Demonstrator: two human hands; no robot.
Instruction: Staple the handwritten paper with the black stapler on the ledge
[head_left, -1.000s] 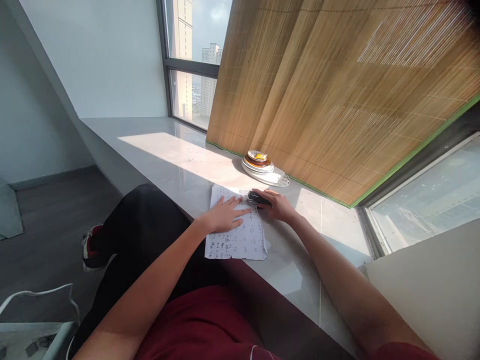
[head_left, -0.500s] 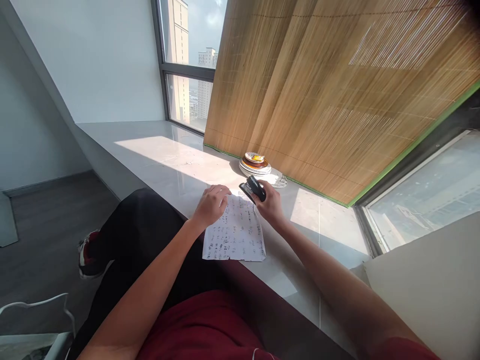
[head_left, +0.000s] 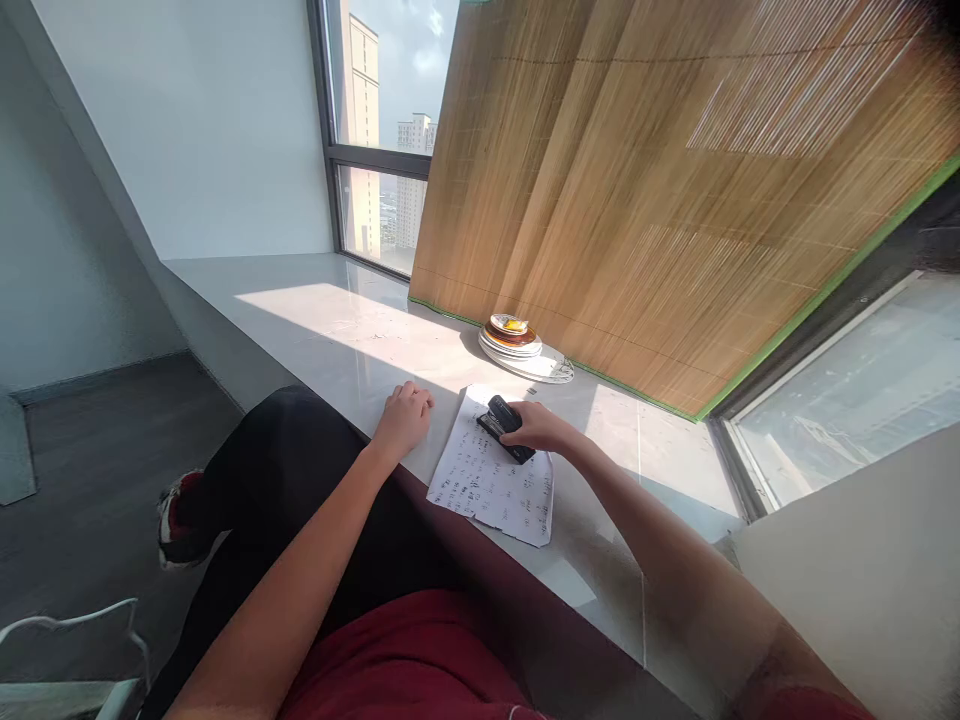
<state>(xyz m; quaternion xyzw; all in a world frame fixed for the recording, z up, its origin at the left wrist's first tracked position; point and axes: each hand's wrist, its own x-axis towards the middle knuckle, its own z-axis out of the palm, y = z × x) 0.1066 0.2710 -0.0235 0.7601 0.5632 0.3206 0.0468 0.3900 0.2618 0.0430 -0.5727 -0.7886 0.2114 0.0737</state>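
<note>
A black stapler (head_left: 507, 428) rests on a handwritten sheet of paper (head_left: 487, 490), with my right hand (head_left: 536, 428) wrapped round it from the right. The paper lies slanted on the pale sill, and its torn lower edge reaches the sill's front edge. To the left of the paper, my left hand (head_left: 403, 420) lies on the sill, apart from the sheet. Its fingers are loosely curled together, and nothing shows in them.
Behind the paper stands a stack of plates and small dishes (head_left: 511, 342) on the tiled sill (head_left: 330, 330). A bamboo blind (head_left: 600, 200) hangs behind it, beside a window (head_left: 379, 200). My bent leg (head_left: 292, 450) is along the sill's front edge.
My right hand has brought the stapler down toward me onto the paper. My left hand has let go of the sheet and moved left. The paper has shifted right and turned.
</note>
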